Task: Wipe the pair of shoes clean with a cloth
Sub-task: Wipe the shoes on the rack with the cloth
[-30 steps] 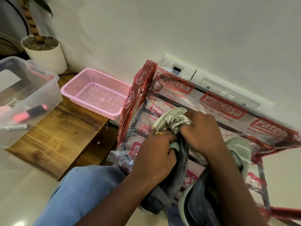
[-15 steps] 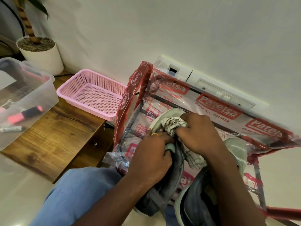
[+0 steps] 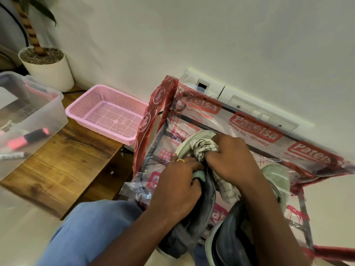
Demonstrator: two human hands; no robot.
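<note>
Two grey shoes with pale green toes lie on a red-printed plastic sheet (image 3: 255,131). My left hand (image 3: 178,185) grips the left shoe (image 3: 199,223) around its upper, a ring on one finger. My right hand (image 3: 228,160) holds a bunched checked cloth (image 3: 203,148) against the left shoe's pale toe (image 3: 190,141). A loose end of the cloth hangs below my right wrist. The right shoe (image 3: 276,177) lies beside it, mostly hidden under my right forearm.
A pink mesh basket (image 3: 107,114) sits on a low wooden table (image 3: 63,169) at left, beside a clear plastic bin (image 3: 25,120) with markers and a white plant pot (image 3: 48,72). A white wall with a socket strip (image 3: 249,106) stands behind. My blue-clad knee (image 3: 92,227) is below.
My right hand has rubbed the cloth a little across the left shoe's toe. My left hand keeps its grip on that shoe.
</note>
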